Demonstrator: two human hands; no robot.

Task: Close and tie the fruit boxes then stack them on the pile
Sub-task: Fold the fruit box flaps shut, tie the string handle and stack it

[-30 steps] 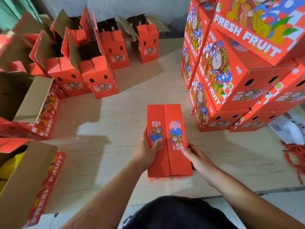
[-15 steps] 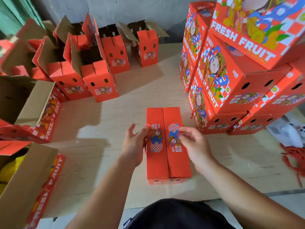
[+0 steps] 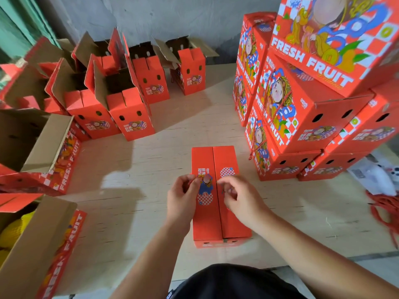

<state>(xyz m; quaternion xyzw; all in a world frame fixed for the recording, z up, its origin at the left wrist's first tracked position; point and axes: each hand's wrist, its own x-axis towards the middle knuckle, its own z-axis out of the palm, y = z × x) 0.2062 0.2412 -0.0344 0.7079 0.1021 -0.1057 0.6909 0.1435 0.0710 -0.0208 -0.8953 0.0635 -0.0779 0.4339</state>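
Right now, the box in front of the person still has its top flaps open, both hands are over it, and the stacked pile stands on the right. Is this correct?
Not quite. The head view shows the box with its top flaps closed, meeting along a centre seam. The rest holds: the left hand and right hand are over it, and the pile stands on the right.

A closed red box [image 3: 218, 190] lies on the bench [image 3: 151, 212], its two top flaps meeting along the middle. Both hands hover over its near half: the left hand [image 3: 183, 199] and right hand [image 3: 239, 197] have curled fingers, too blurred to tell what they pinch. Open boxes [image 3: 121, 108] stand far left. A pile [image 3: 302, 117] of closed boxes rises right, red cords [image 3: 384, 210] beside it.
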